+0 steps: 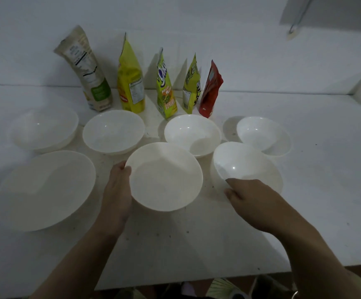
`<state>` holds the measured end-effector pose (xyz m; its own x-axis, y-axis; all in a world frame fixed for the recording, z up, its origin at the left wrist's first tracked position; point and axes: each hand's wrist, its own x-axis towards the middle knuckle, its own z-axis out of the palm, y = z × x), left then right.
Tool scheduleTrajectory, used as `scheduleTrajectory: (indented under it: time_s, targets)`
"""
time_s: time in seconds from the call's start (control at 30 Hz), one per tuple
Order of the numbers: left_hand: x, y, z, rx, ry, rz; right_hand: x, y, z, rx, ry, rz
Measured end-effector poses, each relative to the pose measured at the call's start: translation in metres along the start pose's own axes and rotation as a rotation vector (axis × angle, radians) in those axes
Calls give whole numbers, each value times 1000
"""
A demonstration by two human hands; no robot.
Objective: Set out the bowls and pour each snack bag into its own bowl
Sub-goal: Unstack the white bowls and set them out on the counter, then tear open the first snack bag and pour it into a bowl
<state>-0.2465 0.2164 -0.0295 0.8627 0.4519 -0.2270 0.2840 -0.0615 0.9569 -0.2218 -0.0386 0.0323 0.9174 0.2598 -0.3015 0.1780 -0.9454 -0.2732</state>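
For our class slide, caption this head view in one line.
Two hands, left and right, set white bowls before five unopened snack bags.

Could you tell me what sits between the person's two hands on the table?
In the head view, one empty white bowl sits between the left hand and right hand; the left hand touches its side.
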Motion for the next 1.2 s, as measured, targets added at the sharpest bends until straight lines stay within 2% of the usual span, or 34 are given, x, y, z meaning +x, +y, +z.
scheduleTrajectory:
  time_s: [0.17,0.47,0.53,0.67,0.7,0.8,0.9,1.07,1.2]
  targets:
    - [2,-6,3,20,35,-80,6,13,6,20,-133,-16]
    - [-6,-3,8,-50,147,-85,12,28,10,61,-124,-111]
    - [-10,-2,8,-56,133,-51,11,29,12,79,-56,-125]
    - [-17,2,9,-45,162,61,10,15,12,108,304,-302]
    - [-19,3,9,-17,164,89,11,7,11,108,313,-367]
    - [-21,2,7,80,167,160,18,-9,17,24,196,-473]
    - [-22,-1,2,122,180,183,24,-17,23,-52,169,-499]
    - [-20,-6,-11,213,183,231,29,-22,26,-25,155,-510]
    - [-22,-4,-16,308,185,383,30,-25,25,38,208,-524]
